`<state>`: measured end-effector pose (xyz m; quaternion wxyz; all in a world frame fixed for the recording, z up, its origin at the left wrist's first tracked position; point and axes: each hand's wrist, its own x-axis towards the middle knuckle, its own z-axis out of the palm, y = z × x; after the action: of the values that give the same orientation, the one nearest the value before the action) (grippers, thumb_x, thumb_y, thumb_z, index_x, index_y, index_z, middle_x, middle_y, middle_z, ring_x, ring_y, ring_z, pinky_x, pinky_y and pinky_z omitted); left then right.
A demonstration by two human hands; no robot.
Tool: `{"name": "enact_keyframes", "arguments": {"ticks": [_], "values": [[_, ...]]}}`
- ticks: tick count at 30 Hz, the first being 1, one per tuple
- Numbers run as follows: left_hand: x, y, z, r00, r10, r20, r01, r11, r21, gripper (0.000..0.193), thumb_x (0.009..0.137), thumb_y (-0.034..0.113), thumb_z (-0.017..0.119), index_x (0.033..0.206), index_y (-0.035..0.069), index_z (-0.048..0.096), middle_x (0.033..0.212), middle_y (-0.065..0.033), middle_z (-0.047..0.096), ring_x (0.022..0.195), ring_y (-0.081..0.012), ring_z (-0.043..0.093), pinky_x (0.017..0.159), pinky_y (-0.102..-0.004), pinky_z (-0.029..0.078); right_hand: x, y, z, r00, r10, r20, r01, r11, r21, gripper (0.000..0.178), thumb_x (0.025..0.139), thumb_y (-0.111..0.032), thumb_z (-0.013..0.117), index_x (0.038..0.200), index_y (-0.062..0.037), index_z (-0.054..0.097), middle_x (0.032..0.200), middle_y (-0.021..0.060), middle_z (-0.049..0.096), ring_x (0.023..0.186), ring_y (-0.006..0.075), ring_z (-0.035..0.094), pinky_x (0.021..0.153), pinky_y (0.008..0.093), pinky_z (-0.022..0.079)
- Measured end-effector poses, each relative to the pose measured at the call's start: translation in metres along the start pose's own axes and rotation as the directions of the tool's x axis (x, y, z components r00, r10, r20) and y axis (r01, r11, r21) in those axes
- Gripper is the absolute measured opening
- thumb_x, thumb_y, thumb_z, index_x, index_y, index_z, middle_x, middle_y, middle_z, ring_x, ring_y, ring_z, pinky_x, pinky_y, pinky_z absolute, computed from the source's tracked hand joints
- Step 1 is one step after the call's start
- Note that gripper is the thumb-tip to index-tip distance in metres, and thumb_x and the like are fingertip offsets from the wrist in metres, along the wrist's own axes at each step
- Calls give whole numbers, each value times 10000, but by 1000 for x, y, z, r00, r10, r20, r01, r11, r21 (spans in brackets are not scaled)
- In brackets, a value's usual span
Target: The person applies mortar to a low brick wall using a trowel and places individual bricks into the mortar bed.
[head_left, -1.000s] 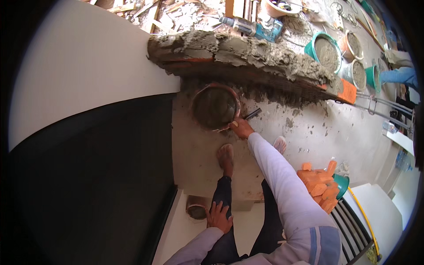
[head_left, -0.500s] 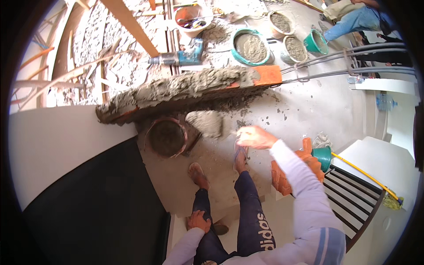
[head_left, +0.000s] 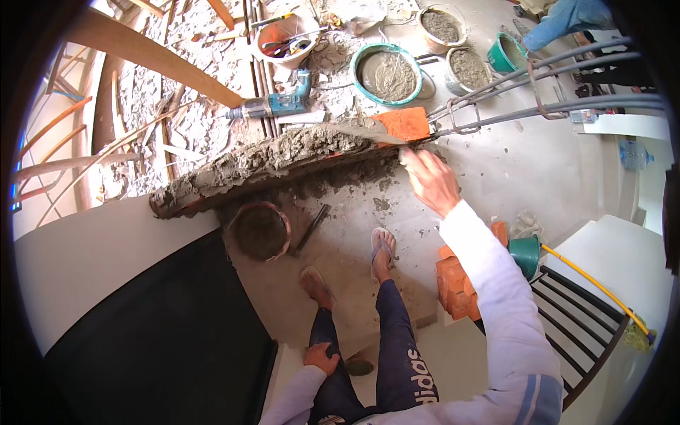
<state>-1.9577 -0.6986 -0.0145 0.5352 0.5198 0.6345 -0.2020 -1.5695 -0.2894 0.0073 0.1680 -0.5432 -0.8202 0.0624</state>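
A low brick wall [head_left: 283, 159] carries a rough layer of wet grey mortar on top, with a bare orange brick [head_left: 405, 126] at its right end. My right hand [head_left: 433, 180] is closed round the handle of a trowel, whose blade [head_left: 361, 133] lies on the mortar beside that brick. My left hand [head_left: 322, 358] rests on my left leg, fingers laid over the dark trousers, holding nothing. On the floor below the wall stands a bucket [head_left: 287, 225] with dark mortar inside. A dark hand tool [head_left: 312, 230], perhaps a hammer, stands close to it.
Beyond the wall are a teal tub [head_left: 356, 78] of mortar, more buckets, a blue power drill [head_left: 273, 106] and rubble. Grey rods [head_left: 588, 106] jut out from the wall's right end. Stacked bricks [head_left: 457, 287] stand at right. Another person's leg [head_left: 567, 23] shows far right.
My right hand has moved up and forward with the trowel, from above the floor onto the wall top. The mortar on the blade is no longer seen heaped. My left hand stays put.
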Motion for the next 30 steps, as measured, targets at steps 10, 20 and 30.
{"name": "enact_keyframes", "arguments": {"ticks": [10,20,30], "values": [[-1,8,20,997,-5,-71,4,1000,-24,549,765,398,668,1214,86,620,1258,-185,591,1232,-361,505,1067,-449,385,-67,-107,124,616,530,583,-511,-294,808,291,994,-359,512,899,-85,488,599,-5,476,442,80,455,384,247,380],[-2,25,14,994,12,-106,-23,995,-101,547,798,406,668,1222,66,610,1285,-189,575,1242,-370,492,1083,-445,368,-73,-51,135,790,590,168,-588,650,482,237,931,-311,611,896,-93,524,721,143,645,652,358,648,554,444,493],[-11,7,-19,989,-142,-34,132,970,-202,656,742,491,698,1276,125,596,1474,-182,380,1374,-393,318,1138,-473,280,-54,-47,26,819,452,354,-574,672,468,241,962,-266,544,901,-34,514,724,202,629,701,420,626,595,472,471]]}}
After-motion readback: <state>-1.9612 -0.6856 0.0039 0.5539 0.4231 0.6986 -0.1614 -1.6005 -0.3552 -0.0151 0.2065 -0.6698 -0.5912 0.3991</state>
